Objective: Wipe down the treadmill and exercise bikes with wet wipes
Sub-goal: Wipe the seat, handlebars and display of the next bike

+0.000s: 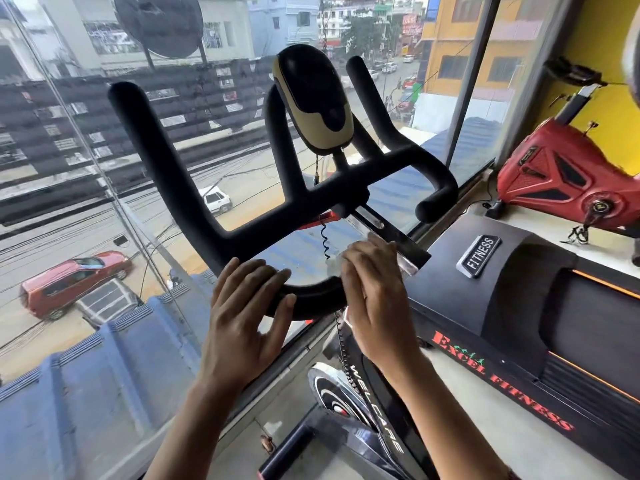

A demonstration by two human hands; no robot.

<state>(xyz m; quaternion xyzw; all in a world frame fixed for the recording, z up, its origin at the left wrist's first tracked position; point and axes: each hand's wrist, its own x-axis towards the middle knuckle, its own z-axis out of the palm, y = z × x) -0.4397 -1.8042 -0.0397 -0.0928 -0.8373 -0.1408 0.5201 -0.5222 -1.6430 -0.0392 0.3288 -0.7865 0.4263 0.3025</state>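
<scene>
A: Your right hand [374, 292] pinches the wipe [334, 269] against the handlebar [166, 161]; left hand [246, 306] lies flat, fingers spread, beside it.
B: Risk?
A: Coiled cable [325, 241] just above that hand. An upward sweep may snag it.

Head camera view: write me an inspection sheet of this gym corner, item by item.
Surface: pale floor carries the machines.
Job's things: black handlebar of the near exercise bike; wet wipe by the bar; treadmill to the right; red exercise bike beyond it.
Clutter: nothing seen.
Hands: left hand rests flat on the handlebar; right hand pinches the wet wipe.
Cables: coiled cable hangs below the console; second coiled lead runs down the frame.
Surroundings: window glass ahead, street with cars below; yellow wall at right.
</scene>
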